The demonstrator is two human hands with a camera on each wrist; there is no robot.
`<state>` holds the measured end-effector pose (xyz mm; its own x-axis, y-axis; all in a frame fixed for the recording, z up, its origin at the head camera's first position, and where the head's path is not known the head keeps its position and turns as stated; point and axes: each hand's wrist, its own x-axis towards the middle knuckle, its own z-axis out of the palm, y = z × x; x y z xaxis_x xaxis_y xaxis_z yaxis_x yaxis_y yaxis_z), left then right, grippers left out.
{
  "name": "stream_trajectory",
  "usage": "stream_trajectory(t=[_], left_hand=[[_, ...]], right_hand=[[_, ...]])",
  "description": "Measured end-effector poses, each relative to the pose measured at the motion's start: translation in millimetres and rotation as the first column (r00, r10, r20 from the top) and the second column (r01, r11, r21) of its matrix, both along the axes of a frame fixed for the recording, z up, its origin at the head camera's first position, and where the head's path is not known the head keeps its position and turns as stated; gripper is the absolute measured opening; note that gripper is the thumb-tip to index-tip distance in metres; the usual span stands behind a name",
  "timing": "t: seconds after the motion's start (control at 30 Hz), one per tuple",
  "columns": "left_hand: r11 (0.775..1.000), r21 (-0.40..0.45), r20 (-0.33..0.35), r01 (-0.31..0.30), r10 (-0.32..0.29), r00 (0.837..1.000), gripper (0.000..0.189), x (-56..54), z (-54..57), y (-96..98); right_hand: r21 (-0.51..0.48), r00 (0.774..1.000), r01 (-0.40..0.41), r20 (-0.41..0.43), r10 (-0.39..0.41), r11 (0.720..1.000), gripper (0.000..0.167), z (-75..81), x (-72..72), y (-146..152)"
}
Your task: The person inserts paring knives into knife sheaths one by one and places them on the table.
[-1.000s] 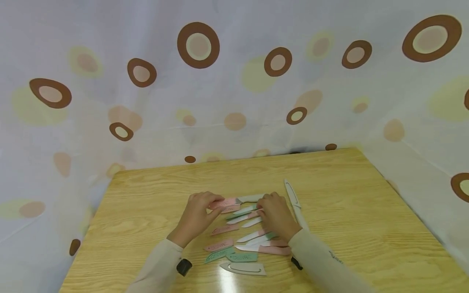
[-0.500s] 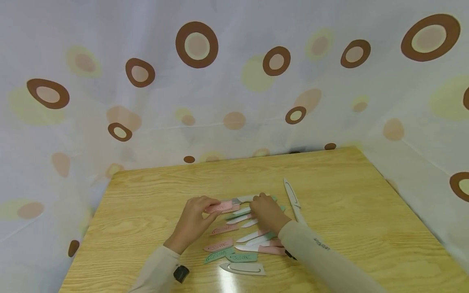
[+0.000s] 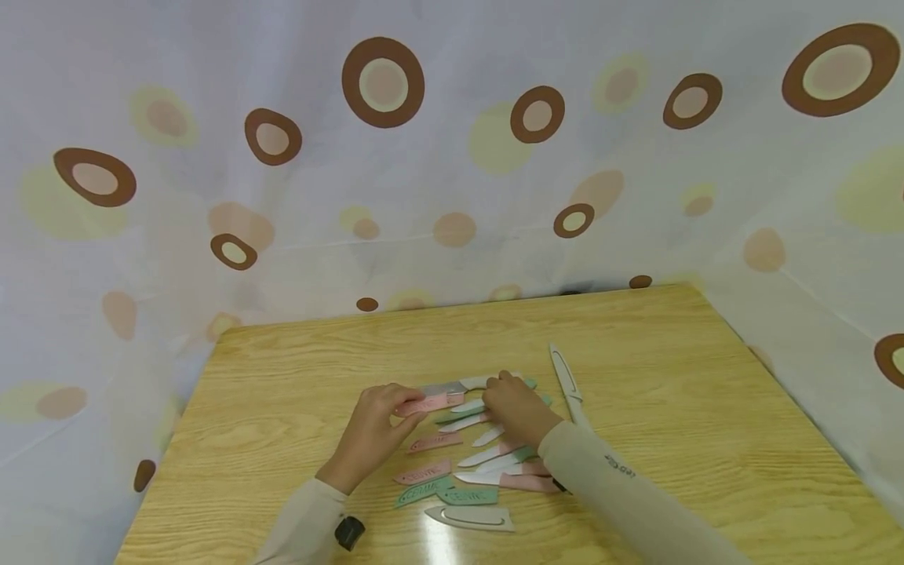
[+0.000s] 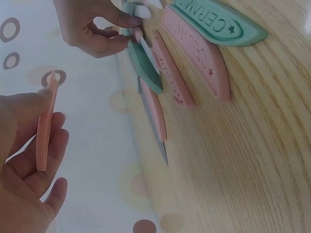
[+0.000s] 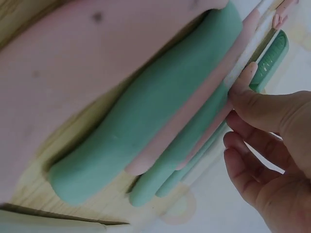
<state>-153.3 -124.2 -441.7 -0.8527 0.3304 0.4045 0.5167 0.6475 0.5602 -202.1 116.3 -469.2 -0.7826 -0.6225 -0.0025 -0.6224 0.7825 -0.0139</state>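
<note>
My left hand pinches a pink knife sheath, raised and seen edge-on in the left wrist view. Just behind it lies a steel knife with a white handle, its grey blade bare. My right hand is over a row of small ceramic knives. Its thumb and fingers pinch one knife there, at the base of its white blade and green handle; in the head view the hand covers that handle. A green sheath and a pink sheath lie close by.
Pink sheaths, green sheaths and a white sheath lie nearer the body. Pink-handled knives lie at the row's near end. A white sheathed knife stands apart to the right on the wooden table.
My left hand has drawn the pink sheath down and left, uncovering the grey blade. My right hand has shifted left from the white handle onto the small knives; one white blade has turned slightly.
</note>
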Motion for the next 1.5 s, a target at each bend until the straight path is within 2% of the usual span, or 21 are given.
stream_trajectory(t=[0.27, 0.47, 0.6, 0.8, 0.9, 1.07, 1.17, 1.3, 1.5], left_hand=[[1.000, 0.001, -0.003, -0.003, 0.003, 1.000, 0.022, 0.2, -1.6, -2.7], [1.000, -0.008, -0.010, -0.009, 0.009, 1.000, 0.023, -0.5, -1.7, -6.0], [1.000, -0.001, -0.017, -0.004, 0.004, 1.000, 0.023, -0.9, -1.1, -6.8], [1.000, 0.012, -0.027, 0.007, -0.007, 1.000, 0.022, 0.2, 1.4, -4.1], [1.000, 0.021, -0.038, 0.019, -0.019, 0.999, 0.023, 2.1, 4.4, -1.0], [0.999, 0.034, -0.066, 0.035, -0.033, 0.997, 0.024, 6.3, 10.5, 4.2], [0.999, 0.036, -0.087, 0.034, -0.031, 0.996, 0.024, 8.0, 12.3, 6.2], [0.998, 0.046, -0.108, 0.031, -0.026, 0.994, 0.024, 9.6, 12.8, 6.7], [0.998, 0.051, -0.123, 0.031, -0.025, 0.992, 0.024, 9.1, 12.5, 6.8]], right_hand=[[-0.062, 1.000, -0.020, 0.015, 0.021, 0.998, 0.010, -1.4, -1.1, 2.6], [-0.073, 0.999, 0.007, 0.031, -0.005, 0.997, 0.009, 2.2, 1.3, 5.5], [-0.102, 0.998, 0.026, 0.059, -0.020, 0.994, 0.015, 12.5, 5.0, 10.4], [-0.179, 0.999, 0.047, 0.015, -0.045, 0.983, 0.011, 33.8, 15.1, 20.2], [-0.237, 0.995, 0.096, 0.019, -0.094, 0.967, 0.007, 43.9, 21.8, 26.2], [-0.346, 0.987, 0.155, 0.007, -0.162, 0.925, 0.008, 57.1, 32.6, 37.0], [-0.379, 0.986, 0.139, -0.036, -0.165, 0.915, 0.006, 60.8, 37.7, 42.1], [-0.361, 0.985, 0.110, -0.085, -0.150, 0.926, 0.004, 60.7, 43.9, 45.6], [-0.345, 0.987, 0.056, -0.125, -0.105, 0.937, 0.011, 56.1, 50.9, 44.3]])
